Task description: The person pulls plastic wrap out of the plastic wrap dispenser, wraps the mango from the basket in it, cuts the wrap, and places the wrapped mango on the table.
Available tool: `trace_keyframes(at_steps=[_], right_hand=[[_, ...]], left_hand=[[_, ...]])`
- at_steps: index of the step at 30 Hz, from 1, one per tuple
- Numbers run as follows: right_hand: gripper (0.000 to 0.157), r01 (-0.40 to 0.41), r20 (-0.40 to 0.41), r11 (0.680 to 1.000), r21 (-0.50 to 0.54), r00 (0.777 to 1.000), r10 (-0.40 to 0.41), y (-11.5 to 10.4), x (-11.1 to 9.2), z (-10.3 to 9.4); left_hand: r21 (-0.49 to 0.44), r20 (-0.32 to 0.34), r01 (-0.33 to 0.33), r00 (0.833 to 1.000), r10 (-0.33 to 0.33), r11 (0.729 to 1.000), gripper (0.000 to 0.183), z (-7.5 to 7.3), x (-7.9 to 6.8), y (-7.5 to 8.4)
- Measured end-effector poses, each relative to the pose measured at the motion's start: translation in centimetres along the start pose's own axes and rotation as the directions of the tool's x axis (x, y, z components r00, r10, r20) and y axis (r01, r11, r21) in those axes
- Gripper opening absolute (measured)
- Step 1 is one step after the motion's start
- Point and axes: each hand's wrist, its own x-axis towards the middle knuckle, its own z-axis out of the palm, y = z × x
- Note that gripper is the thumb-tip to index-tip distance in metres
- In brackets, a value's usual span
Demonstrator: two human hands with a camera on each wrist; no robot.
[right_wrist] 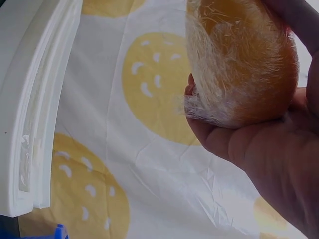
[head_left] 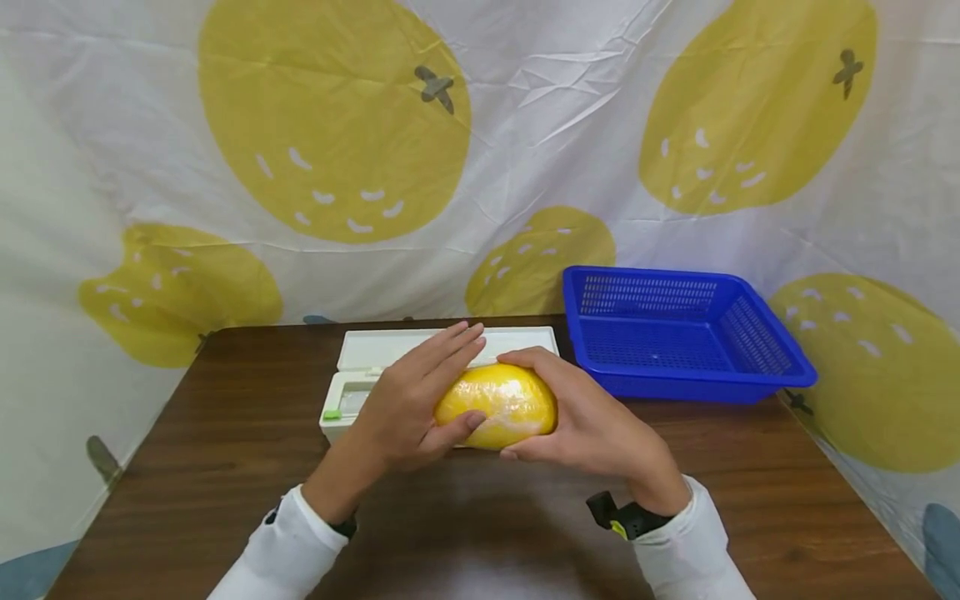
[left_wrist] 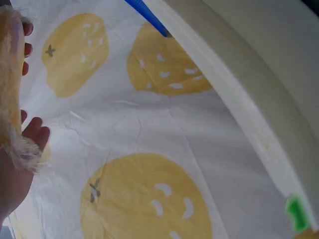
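Note:
A smooth yellow oval fruit, wrapped in clear cling film, is held up before me over the table. My right hand grips its right end, with the thumb below and fingers over the top. On the other side my left hand lies against it, fingers straight and thumb resting on its front. Loose, crinkled film sticks out from the wrapped fruit in the right wrist view. Just behind the hands is a white cling film dispenser with its lid raised, partly hidden by them. A green slider marks its left end.
A blue plastic basket with slotted walls stands at the back right of the brown wooden table. Behind the table hangs a white curtain printed with yellow fruit.

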Motion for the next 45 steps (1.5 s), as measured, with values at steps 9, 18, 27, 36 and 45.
trace_keyframes(at_steps=[9,18,27,36,45], right_hand=[[0.082,-0.003,-0.006,0.998,0.065,1.0,0.003,-0.2,-0.1,-0.3],[0.083,-0.019,-0.007,0.995,0.094,1.0,0.019,-0.1,0.0,-0.2],[0.085,-0.033,-0.026,0.992,0.118,0.999,0.036,0.0,0.6,0.4],[0.088,-0.035,-0.094,0.989,0.146,0.994,0.049,0.5,1.3,1.6],[0.078,0.17,-0.328,0.914,0.368,0.944,-0.044,1.3,2.2,4.1]], left_hand=[[-0.269,-0.327,0.018,0.939,-0.109,0.963,0.051,1.8,-0.2,0.1],[-0.72,-0.377,0.073,0.794,-0.477,0.69,0.043,3.2,-0.1,1.5],[-0.974,-0.064,0.14,0.587,-0.807,0.179,0.047,3.6,-0.1,2.5],[-0.966,0.239,0.046,0.535,-0.81,-0.254,0.043,2.4,0.3,2.2],[-0.965,0.263,0.104,0.464,-0.846,-0.243,0.042,1.1,0.6,1.7]])
